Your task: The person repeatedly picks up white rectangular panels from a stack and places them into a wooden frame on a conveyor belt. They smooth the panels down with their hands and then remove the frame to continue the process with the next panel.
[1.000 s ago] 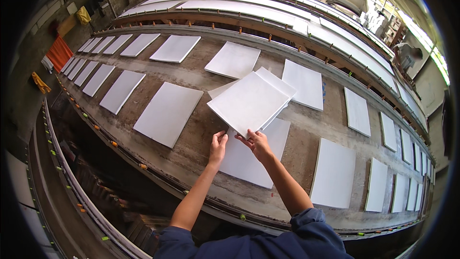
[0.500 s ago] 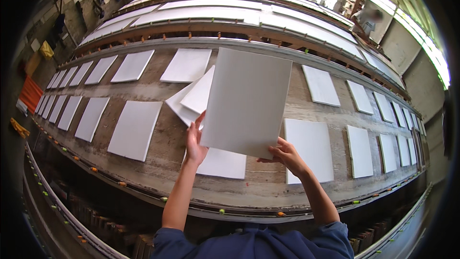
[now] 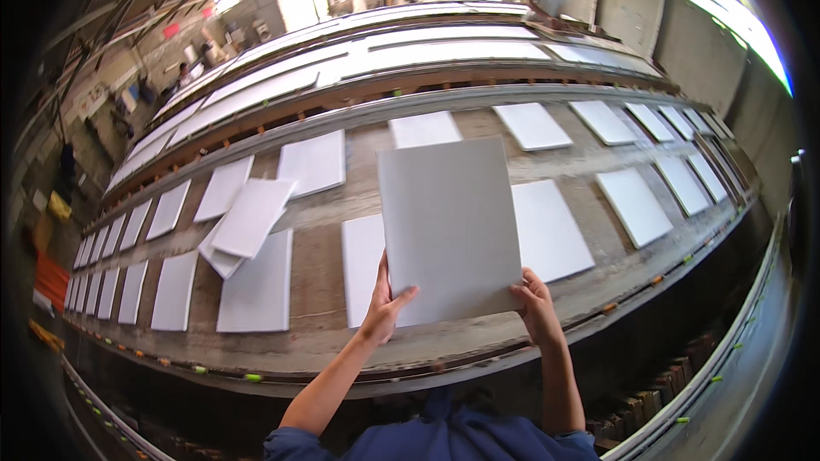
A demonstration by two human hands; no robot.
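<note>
Two bare hands hold one grey-white panel by its lower part, fingers closed to its thickness: the left hand along the left edge, thumb on the face, the right hand at the near right corner. The panel rises between and beyond them above the worktop, long axis pointing away from the body; the left hand reaches slightly farther up it. Behind, white panels flank it left and right; two skewed, overlapping panels lie farther left. Beyond run rows of white sheets.
</note>
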